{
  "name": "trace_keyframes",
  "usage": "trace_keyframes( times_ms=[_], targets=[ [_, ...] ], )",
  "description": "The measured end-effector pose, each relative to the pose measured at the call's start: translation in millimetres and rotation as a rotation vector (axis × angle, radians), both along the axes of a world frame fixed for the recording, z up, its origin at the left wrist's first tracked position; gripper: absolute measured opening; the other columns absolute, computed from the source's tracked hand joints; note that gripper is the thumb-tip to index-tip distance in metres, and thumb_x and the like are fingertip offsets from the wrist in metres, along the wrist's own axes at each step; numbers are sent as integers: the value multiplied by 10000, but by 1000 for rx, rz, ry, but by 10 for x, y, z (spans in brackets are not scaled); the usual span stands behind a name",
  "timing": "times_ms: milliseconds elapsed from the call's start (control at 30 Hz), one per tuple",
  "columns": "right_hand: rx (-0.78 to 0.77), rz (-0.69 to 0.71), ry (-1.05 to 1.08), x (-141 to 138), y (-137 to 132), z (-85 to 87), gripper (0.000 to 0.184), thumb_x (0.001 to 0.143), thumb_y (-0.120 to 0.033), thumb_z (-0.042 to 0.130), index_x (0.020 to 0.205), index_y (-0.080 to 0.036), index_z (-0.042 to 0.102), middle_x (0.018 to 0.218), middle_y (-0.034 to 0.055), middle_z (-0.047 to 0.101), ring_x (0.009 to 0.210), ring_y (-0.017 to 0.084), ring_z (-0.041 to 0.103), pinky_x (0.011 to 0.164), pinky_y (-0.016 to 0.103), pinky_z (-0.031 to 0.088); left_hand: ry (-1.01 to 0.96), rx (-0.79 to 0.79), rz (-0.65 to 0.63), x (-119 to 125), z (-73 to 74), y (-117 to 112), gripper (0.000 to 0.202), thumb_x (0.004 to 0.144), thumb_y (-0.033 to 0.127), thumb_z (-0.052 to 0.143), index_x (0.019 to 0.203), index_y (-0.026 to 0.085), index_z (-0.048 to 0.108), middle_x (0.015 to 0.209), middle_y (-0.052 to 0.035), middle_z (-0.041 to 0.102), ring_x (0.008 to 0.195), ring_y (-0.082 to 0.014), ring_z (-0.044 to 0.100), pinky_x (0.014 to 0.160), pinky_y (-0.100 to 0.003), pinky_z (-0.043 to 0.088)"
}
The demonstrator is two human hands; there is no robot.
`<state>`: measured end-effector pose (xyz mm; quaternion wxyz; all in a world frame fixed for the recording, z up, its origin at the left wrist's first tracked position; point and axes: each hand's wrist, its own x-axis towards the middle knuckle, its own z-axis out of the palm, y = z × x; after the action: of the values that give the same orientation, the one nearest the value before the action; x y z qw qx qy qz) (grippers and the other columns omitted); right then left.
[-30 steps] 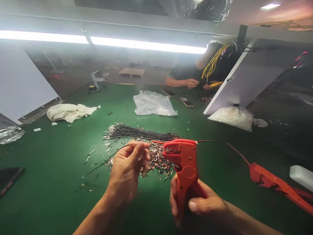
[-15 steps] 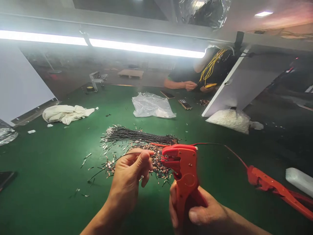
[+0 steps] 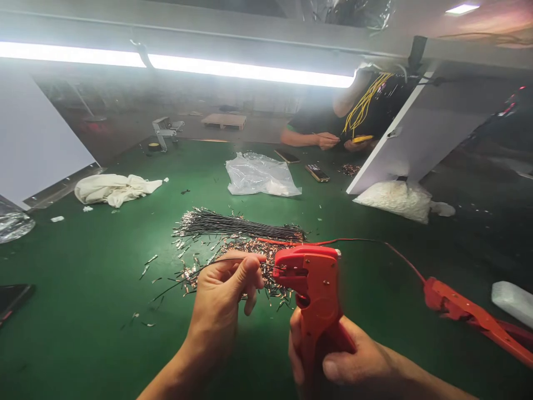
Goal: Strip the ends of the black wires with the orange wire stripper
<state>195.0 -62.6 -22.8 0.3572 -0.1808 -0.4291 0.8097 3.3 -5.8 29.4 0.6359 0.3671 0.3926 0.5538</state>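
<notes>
My left hand (image 3: 225, 294) pinches a thin black wire (image 3: 172, 288), whose loose end trails off to the left. The wire's other end reaches into the jaws of a red and orange wire stripper (image 3: 318, 289). Wrapped round the tool's handles is my right hand (image 3: 353, 355), holding it upright. The stripper's jaws look closed on the wire. Just beyond my hands lies a bundle of black wires (image 3: 241, 225) with pale ends. Under and around the jaws are many short scraps of copper and black wire (image 3: 250, 244).
A second wire stripper (image 3: 466, 311) lies to the right, with a red cord (image 3: 353, 240) running to it. Further back are a clear plastic bag (image 3: 262, 175), a white cloth (image 3: 112, 189), two phones (image 3: 317, 173) and a white filled bag (image 3: 393, 200). Across the table, a person's hands (image 3: 328, 140) handle yellow wires.
The stripper's jaws have come together on the wire; before, a gap showed between them. My left hand keeps its pinch near the jaws. The whole view has shifted slightly.
</notes>
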Motion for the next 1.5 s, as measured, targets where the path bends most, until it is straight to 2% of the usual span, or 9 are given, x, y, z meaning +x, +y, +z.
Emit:
trace_keyframes(
  times_ms=[133,367,567,700,867,1167,1333,1500],
  targets=[
    [2,-4,20,-10,-8,5,327,816,-358,720,1009,-121,605,824,68,660,663,112,596,608,212,452,-3,-4,16,2,-12,5,341,671,461,823,744,149,707,509,33,570,385,-43,439,342,-144,319],
    [-77,-8,32,-5,-40,39,333,789,-295,748,1038,-141,588,878,74,677,712,123,617,673,239,464,32,24,38,-30,-15,19,328,701,455,803,756,153,688,508,36,568,390,-48,449,352,-147,328],
    [-44,-1,15,-16,-11,86,329,796,-303,741,1025,-130,580,835,59,644,698,114,585,642,222,439,47,29,23,-3,2,4,323,700,459,800,738,154,701,517,29,567,396,-54,450,348,-153,330],
    [-17,-14,56,-49,-13,45,326,802,-286,734,1031,-138,554,804,44,619,676,107,564,627,217,438,69,49,10,-7,-11,-12,321,703,472,795,720,164,706,512,31,557,395,-52,443,350,-152,322],
    [-16,-30,95,-67,-3,-41,250,794,-280,723,936,-150,563,744,9,554,602,87,508,578,206,429,142,86,32,-20,-25,-50,309,735,478,767,720,177,700,513,35,541,405,-46,414,367,-155,314],
    [-8,-97,-120,4,-5,24,345,746,-391,782,874,-150,571,743,-3,535,620,91,453,560,214,362,332,183,113,-36,-34,-83,302,787,474,717,708,184,686,548,13,567,444,-71,451,393,-179,355],
    [39,-44,-174,26,29,-50,351,756,-445,761,808,-151,576,658,-34,483,554,80,398,533,230,365,390,335,133,-43,-52,-96,234,854,396,666,731,199,689,549,20,575,481,-76,495,426,-170,397],
    [24,-16,-162,9,38,-36,387,710,-480,771,721,-157,558,592,-41,470,495,72,387,467,217,328,414,374,184,-14,-31,-125,198,870,352,655,732,213,685,569,35,577,475,-56,475,435,-160,384]
  ],
)
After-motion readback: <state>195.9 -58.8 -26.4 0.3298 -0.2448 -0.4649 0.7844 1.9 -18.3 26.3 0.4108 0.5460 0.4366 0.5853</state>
